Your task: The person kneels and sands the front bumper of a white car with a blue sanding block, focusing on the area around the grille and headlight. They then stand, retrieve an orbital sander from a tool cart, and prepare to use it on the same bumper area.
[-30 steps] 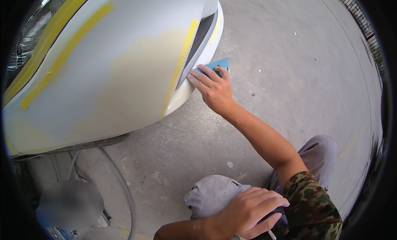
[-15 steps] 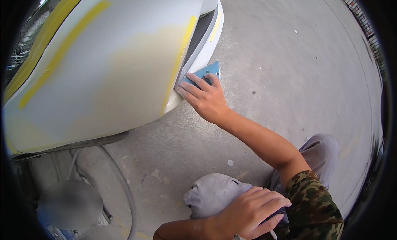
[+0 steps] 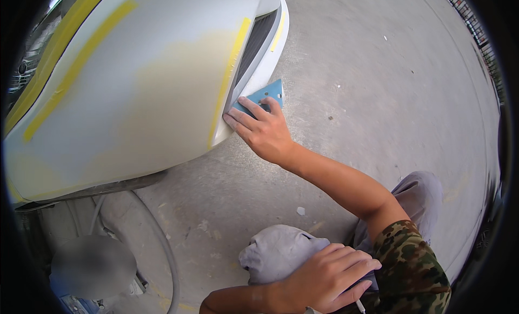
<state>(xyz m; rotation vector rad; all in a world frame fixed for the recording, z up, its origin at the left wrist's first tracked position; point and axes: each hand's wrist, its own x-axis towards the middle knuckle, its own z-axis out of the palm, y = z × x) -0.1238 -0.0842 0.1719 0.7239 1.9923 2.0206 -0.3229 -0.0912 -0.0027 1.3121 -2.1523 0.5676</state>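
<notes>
My right hand [image 3: 263, 127] presses a blue sheet of perforated sandpaper [image 3: 272, 90] against the lower corner of a white car bumper [image 3: 178, 97]. Its fingers lie over the sheet's left part, at the grey trim edge beside a strip of yellow masking tape [image 3: 230, 81]. White dust coats the fingertips. My left hand [image 3: 330, 276] rests by my grey-trousered knee [image 3: 281, 252], fingers curled round something dark that is mostly hidden. A thin white stick-like end [image 3: 360, 306] pokes out below its thumb.
Longer yellow tape strips [image 3: 81, 70] run along the bumper's left side, near a dark opening. A grey hose [image 3: 162, 235] curves over the concrete floor [image 3: 367, 87] at lower left, next to a blurred round patch [image 3: 94, 273]. A small white scrap [image 3: 300, 210] lies on the floor.
My right hand and the sandpaper sit slightly further left in the picture, and the bumper has shifted left too. My left hand has hardly moved.
</notes>
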